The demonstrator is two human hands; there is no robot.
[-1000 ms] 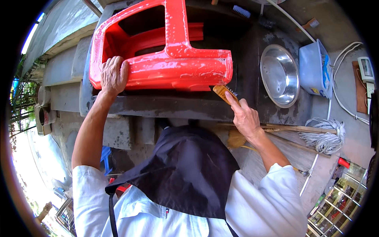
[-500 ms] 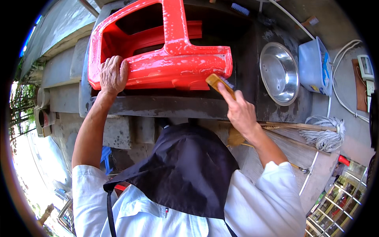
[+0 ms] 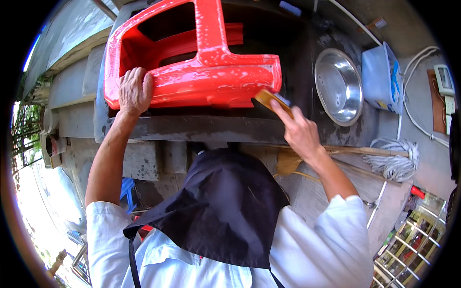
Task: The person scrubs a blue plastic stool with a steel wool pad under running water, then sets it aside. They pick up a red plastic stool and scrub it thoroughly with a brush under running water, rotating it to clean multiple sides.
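A red plastic stool lies on its side over a dark basin, streaked with white suds, its leg ends toward the right. My left hand grips the stool's near leg close to the seat end, fingers bent over the edge of the opening. In my right hand is a scrubbing brush with a wooden back and pale bristles, the forefinger stretched along it. The brush is at the lower edge of the leg's end; whether its bristles touch the plastic I cannot tell.
Right of the basin stand a round steel bowl and a pale blue plastic tub. Another brush lies at the far edge. A mop and a broom lie below the ledge. A dark apron hangs before me.
My right hand and the brush have moved slightly right and down along the end of the leg. My left hand keeps its hold; the whole view has shifted a little.
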